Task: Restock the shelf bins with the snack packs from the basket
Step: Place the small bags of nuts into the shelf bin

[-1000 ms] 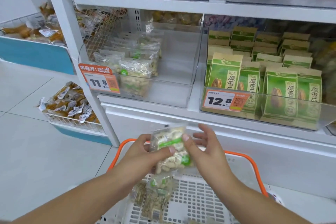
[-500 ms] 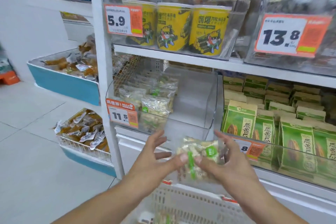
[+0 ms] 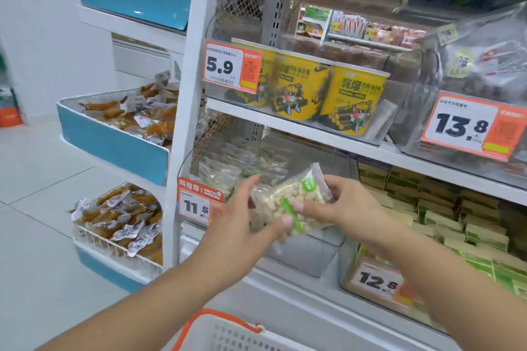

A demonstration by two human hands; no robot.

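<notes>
A clear snack pack (image 3: 288, 201) of pale nuts with a green label is held in front of the clear shelf bin (image 3: 310, 253) marked 11.5. My left hand (image 3: 242, 222) pinches its lower left side, thumb on the front. My right hand (image 3: 339, 204) grips its right end. Several like packs (image 3: 225, 174) lie in the bin's left part. The white basket (image 3: 228, 333) with an orange handle shows at the bottom edge; its inside is hidden.
Yellow tubs (image 3: 302, 85) stand on the shelf above, behind a 5.9 tag. Green boxes (image 3: 456, 219) fill the bin to the right, tagged 12.8. Blue-fronted trays of wrapped brown snacks (image 3: 137, 111) jut out at left over a tiled floor.
Both hands have lifted the snack pack up from over the basket to the front of the 11.5 bin. My view has tilted upward, so the basket has dropped to the bottom edge.
</notes>
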